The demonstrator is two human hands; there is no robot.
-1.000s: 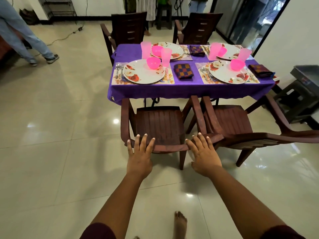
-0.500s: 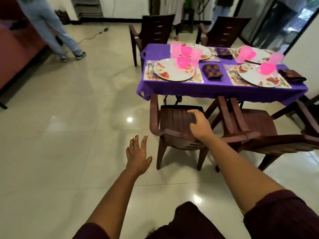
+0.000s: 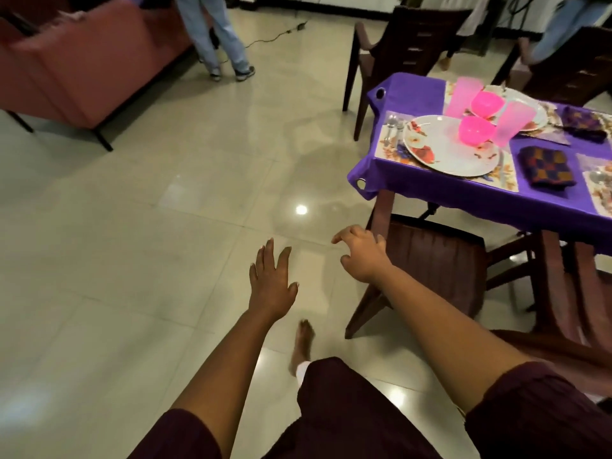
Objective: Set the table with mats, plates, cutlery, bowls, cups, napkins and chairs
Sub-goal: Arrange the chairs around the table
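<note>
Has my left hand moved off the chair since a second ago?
Yes. The left hand has come off the near chair, whose back it pressed earlier, and now hangs open over the floor tiles, to the chair's left.

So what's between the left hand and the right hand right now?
Only bare floor tile, as the head view shows. The left hand hovers open over it; the right hand hangs by the chair edge, holding nothing.
</note>
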